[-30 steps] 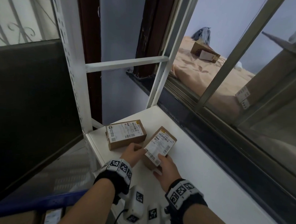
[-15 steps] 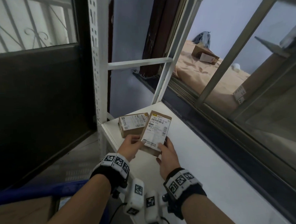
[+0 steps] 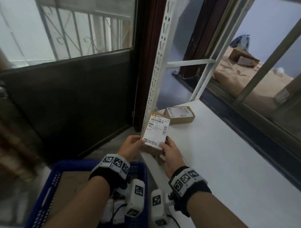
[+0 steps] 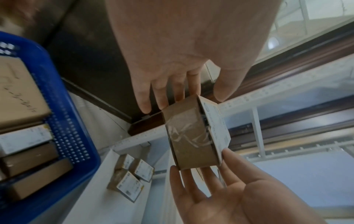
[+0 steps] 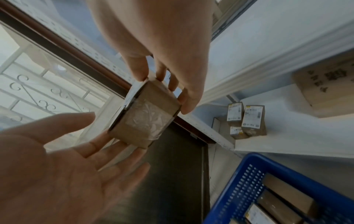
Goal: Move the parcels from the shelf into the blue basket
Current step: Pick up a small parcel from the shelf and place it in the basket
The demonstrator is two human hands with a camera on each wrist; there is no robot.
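I hold a small brown cardboard parcel (image 3: 155, 133) with a white shipping label upright between both hands, at the shelf's left front corner. My left hand (image 3: 136, 142) pinches its left edge and my right hand (image 3: 163, 147) pinches its lower right corner, thumb on the label. The left wrist view shows the parcel's taped end (image 4: 191, 136). A second labelled parcel (image 3: 180, 114) lies flat on the white shelf (image 3: 229, 167) just behind. Below my left wrist sits the blue basket (image 3: 67, 164), with several parcels (image 4: 25, 153) in it.
The shelf's white perforated upright post (image 3: 157, 75) rises directly behind the held parcel. A lower shelf carries several more small parcels (image 5: 247, 119). A dark door panel (image 3: 70, 97) stands to the left, and a window frame (image 3: 249, 107) runs along the shelf's right side.
Both hands have lifted the parcel off the shelf and brought it left to the shelf's corner. The other parcel has stayed put. The basket has come into view below.
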